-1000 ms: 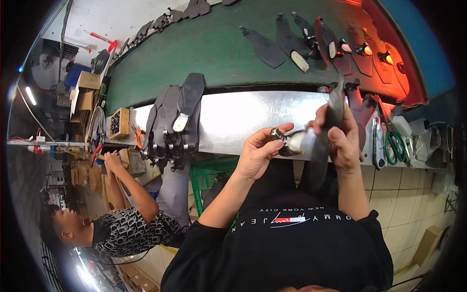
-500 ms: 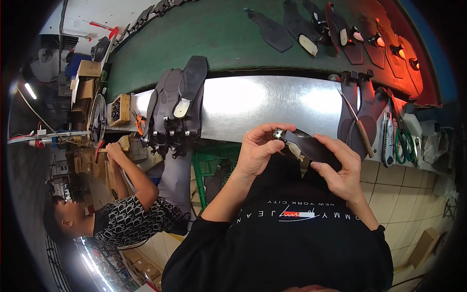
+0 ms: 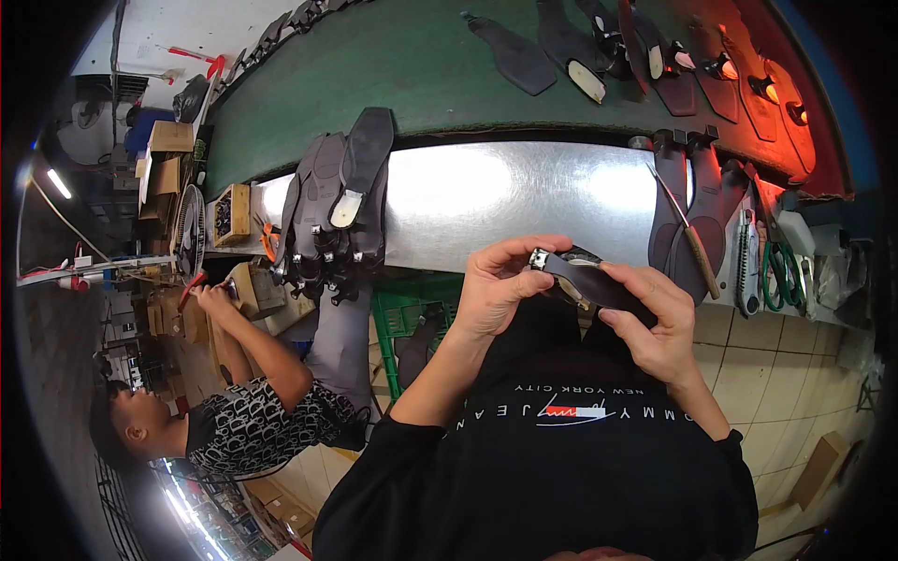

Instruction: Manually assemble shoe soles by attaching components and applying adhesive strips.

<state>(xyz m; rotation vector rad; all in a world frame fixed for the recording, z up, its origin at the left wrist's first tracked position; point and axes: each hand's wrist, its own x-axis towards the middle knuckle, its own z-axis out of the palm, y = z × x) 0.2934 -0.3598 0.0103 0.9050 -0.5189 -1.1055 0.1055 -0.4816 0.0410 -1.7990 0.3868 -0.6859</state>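
Observation:
A dark shoe sole (image 3: 613,285) hangs bent between my two hands, above my lap and in front of the bench. At its left end my left hand (image 3: 496,294) pinches the part with a shiny metal piece, thumb below and fingers above. My right hand (image 3: 659,323) grips the other end, with fingertips on the upper side and thumb underneath. A pale patch shows on the sole's lower side. On the steel ledge (image 3: 524,192) lies a pile of similar soles (image 3: 367,154) to the left, with more dark soles (image 3: 713,201) to the right.
Beyond the ledge runs a green belt (image 3: 412,84) carrying several soles, red-lit at the right. A wooden-handled pointed tool (image 3: 699,252), utility knife (image 3: 746,266) and green-handled scissors (image 3: 774,271) lie at right. A green crate (image 3: 385,327) stands below. Another person (image 3: 248,407) works at left.
The sole has turned slightly between my hands, which stay in nearly the same place. Soles on the belt have shifted a little left. The other person's hands have moved slightly down.

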